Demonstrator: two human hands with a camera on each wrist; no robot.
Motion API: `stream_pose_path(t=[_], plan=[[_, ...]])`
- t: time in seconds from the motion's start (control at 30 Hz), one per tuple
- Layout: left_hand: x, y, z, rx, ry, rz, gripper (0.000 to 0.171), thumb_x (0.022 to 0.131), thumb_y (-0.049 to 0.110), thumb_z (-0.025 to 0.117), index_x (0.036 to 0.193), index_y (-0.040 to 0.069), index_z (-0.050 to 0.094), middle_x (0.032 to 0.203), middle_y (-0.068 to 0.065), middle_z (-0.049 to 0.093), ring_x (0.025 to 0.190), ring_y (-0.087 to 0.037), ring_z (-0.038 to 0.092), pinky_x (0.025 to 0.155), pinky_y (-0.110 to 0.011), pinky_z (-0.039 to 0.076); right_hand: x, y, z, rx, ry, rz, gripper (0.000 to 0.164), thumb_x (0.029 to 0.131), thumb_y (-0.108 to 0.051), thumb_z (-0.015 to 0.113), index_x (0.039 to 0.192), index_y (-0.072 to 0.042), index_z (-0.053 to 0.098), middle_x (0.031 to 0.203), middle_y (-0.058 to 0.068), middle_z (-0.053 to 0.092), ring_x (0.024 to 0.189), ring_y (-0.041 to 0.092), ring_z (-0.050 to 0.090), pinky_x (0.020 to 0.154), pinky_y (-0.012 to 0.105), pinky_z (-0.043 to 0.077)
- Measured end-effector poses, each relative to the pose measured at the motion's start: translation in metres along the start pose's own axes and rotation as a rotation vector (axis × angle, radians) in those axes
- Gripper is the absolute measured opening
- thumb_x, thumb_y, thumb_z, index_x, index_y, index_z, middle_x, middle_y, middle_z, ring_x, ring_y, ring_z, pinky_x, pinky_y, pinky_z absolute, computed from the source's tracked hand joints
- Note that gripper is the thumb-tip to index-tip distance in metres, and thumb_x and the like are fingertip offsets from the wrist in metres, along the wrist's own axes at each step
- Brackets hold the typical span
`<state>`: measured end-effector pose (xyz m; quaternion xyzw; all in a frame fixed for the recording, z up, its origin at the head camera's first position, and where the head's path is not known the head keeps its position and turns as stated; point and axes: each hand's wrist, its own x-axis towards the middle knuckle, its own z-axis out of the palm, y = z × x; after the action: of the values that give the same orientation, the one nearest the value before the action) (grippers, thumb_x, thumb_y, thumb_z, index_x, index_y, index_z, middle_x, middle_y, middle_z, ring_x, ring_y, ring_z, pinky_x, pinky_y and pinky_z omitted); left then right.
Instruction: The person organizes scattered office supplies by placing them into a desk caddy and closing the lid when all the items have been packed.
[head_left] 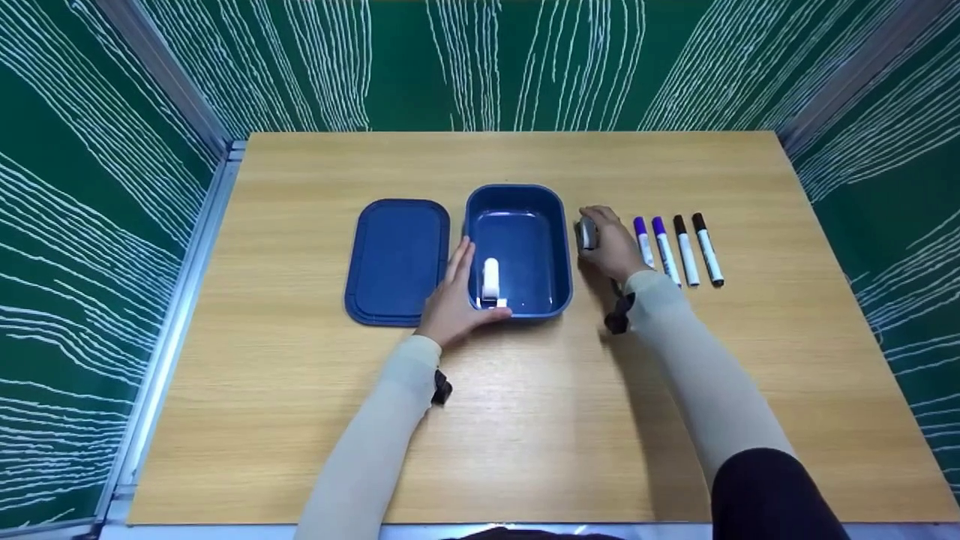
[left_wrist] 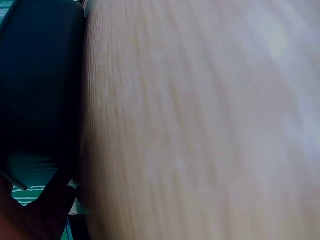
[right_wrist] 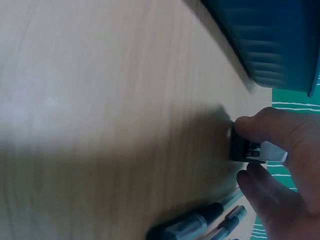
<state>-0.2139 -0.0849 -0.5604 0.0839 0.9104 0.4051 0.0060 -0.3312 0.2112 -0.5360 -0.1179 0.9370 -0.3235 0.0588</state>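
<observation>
A deep blue box (head_left: 534, 259) stands uncovered at mid-table. My left hand (head_left: 454, 301) rests at its near left corner, straight fingers along the left wall and thumb across the front rim. Inside, by that corner, lies a small white object (head_left: 490, 277) with a dark lower end. Just right of the box, my right hand (head_left: 616, 249) pinches a small black-and-white block (right_wrist: 250, 149) between thumb and fingers, with a printed label on its dark part. In the right wrist view, dark pens (right_wrist: 187, 226) lie below that hand.
The matching blue lid (head_left: 397, 262) lies flat on the wooden table (head_left: 495, 450), left of the box. Several white markers (head_left: 688, 259) with purple or black caps lie in a row right of my right hand. Green walls (head_left: 409, 67) with white lines enclose the table's back and sides.
</observation>
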Motion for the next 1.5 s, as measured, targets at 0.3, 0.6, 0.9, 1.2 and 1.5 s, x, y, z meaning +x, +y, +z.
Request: stream_pose_path(t=[0.3, 0.6, 0.9, 1.2, 1.5], plan=[[-0.0007, 0.0011, -0.0024, 0.004, -0.010, 0.003, 0.127, 0.063, 0.064, 0.081, 0.158, 0.024, 0.007, 0.160, 0.018, -0.007, 0.140, -0.033, 0.030, 0.100, -0.064, 0.034, 0.0013, 0.0002, 0.0028, -0.013, 0.002, 0.010, 0.076, 0.080, 0.010, 0.069, 0.148, -0.005, 0.038, 0.151, 0.016, 0.031, 0.136, 0.037, 0.031, 0.109, 0.049, 0.031], [-0.0017, 0.0025, -0.0033, 0.023, -0.011, 0.015, 0.127, 0.063, 0.064, 0.081, 0.158, 0.021, 0.008, 0.160, 0.019, -0.008, 0.140, -0.033, 0.030, 0.101, -0.064, 0.034, 0.0013, 0.0035, 0.0021, -0.027, 0.008, -0.054, 0.075, 0.077, 0.009, 0.071, 0.144, 0.001, 0.040, 0.146, 0.022, 0.037, 0.132, 0.039, 0.037, 0.108, 0.049, 0.030], [-0.0020, 0.0030, -0.0041, 0.032, -0.007, 0.019, 0.126, 0.064, 0.065, 0.080, 0.158, 0.020, 0.009, 0.161, 0.018, -0.007, 0.139, -0.033, 0.031, 0.100, -0.065, 0.035, -0.0001, 0.0014, 0.0003, -0.028, -0.003, -0.037, 0.076, 0.078, 0.008, 0.070, 0.146, -0.001, 0.039, 0.149, 0.019, 0.035, 0.134, 0.038, 0.035, 0.110, 0.048, 0.029], [-0.0016, 0.0028, -0.0040, 0.030, -0.012, 0.019, 0.127, 0.064, 0.065, 0.080, 0.158, 0.020, 0.008, 0.160, 0.019, -0.009, 0.138, -0.034, 0.032, 0.098, -0.063, 0.037, -0.0008, 0.0000, 0.0012, -0.022, -0.014, 0.021, 0.078, 0.080, 0.006, 0.071, 0.148, -0.006, 0.037, 0.152, 0.017, 0.032, 0.134, 0.039, 0.035, 0.109, 0.051, 0.029], [-0.0011, 0.0009, -0.0030, 0.038, -0.010, 0.029, 0.127, 0.064, 0.067, 0.079, 0.158, 0.020, 0.007, 0.160, 0.018, -0.008, 0.136, -0.033, 0.036, 0.096, -0.058, 0.042, 0.0004, 0.0022, 0.0017, -0.023, -0.001, 0.002, 0.079, 0.077, 0.006, 0.072, 0.148, -0.005, 0.038, 0.152, 0.019, 0.033, 0.136, 0.038, 0.033, 0.111, 0.048, 0.027]])
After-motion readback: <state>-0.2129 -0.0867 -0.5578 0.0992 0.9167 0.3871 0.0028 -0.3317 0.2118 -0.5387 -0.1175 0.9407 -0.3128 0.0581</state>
